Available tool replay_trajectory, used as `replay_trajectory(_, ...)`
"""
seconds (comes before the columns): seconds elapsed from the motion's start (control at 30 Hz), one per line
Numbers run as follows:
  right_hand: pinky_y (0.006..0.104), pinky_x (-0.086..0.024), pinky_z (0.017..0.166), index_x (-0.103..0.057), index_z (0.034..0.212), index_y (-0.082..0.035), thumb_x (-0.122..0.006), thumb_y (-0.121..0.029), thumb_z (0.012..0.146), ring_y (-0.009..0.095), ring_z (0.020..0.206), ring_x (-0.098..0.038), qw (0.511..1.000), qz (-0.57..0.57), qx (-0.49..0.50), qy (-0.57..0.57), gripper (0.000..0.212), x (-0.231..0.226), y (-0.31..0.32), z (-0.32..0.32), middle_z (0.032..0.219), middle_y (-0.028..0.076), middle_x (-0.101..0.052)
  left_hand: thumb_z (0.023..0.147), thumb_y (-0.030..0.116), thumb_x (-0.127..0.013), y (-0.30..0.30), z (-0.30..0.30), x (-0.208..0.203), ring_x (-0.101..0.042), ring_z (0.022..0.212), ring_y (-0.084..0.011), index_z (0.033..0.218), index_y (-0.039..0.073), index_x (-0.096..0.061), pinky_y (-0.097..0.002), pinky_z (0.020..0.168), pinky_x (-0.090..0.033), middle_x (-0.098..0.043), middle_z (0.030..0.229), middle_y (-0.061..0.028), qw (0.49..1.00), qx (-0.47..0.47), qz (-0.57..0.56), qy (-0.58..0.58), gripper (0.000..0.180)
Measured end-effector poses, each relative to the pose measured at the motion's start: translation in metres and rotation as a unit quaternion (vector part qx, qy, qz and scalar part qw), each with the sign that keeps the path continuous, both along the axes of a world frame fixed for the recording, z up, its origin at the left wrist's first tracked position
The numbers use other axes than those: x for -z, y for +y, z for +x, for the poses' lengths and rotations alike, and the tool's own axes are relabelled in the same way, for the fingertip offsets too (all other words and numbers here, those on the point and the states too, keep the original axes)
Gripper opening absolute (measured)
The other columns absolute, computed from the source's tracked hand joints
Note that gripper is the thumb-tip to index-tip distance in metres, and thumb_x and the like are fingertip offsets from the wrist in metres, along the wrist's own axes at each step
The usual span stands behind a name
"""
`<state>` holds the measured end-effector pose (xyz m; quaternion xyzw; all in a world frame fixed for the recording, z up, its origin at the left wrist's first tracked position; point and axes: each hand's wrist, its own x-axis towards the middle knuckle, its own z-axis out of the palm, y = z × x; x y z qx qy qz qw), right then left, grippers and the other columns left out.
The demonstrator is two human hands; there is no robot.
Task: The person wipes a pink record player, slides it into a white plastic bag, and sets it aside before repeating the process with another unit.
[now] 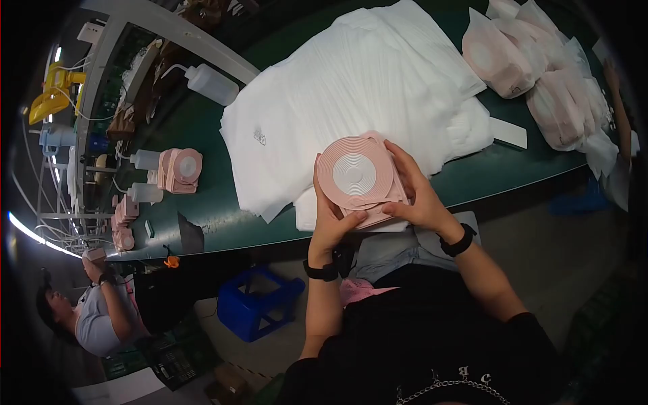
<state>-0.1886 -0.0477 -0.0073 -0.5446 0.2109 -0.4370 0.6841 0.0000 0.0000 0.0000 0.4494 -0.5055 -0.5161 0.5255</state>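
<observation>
Between my two hands is a pink plastic device (329, 156) with a round disc of concentric rings and a pale centre; its exact kind I cannot make out. My left hand (331, 219) wraps its left side, with the thumb on the lower edge. Around its right side curls my right hand (418, 199), its thumb also at the lower edge. The device is held over the near edge of a big pile of thin white packing bags (351, 74). Each wrist wears a black band.
Bagged pink devices (553, 108) lie on the green table (219, 226) at right. Unbagged pink devices (183, 169) stand left, near squeeze bottles (212, 84). A blue stool (256, 304) is on the floor. A co-worker (101, 317) handles something at far left; another person's arm (617, 101) shows at right.
</observation>
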Motion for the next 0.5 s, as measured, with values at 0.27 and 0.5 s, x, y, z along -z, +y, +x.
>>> replay_trajectory(0.27,0.0336,-0.033,0.104,-0.013,0.146,-0.008,-0.079,-0.013,0.069,0.023,0.128,-0.038,1.000,0.002,-0.009,0.011,0.102,-0.007,0.005,-0.003,0.143,0.018,-0.032,0.074,0.030,-0.075,0.002,0.003,0.015,-0.040,0.124,-0.0239,0.144,0.005,-0.014,-0.0357,0.101,-0.036,-0.037,0.136,-0.0158,0.973,-0.090,0.020,0.212,0.096)
replay_trajectory(0.5,0.0312,-0.043,0.092,-0.013,0.147,-0.011,-0.082,-0.011,0.064,0.021,0.116,-0.050,0.998,-0.046,-0.001,0.037,0.108,-0.005,0.006,0.000,0.133,0.015,-0.045,0.076,0.022,-0.075,0.002,-0.007,-0.039,-0.047,0.116,-0.0214,0.139,0.000,-0.026,-0.0328,0.094,-0.042,-0.048,0.125,-0.0169,0.987,-0.146,0.053,-0.033,0.083)
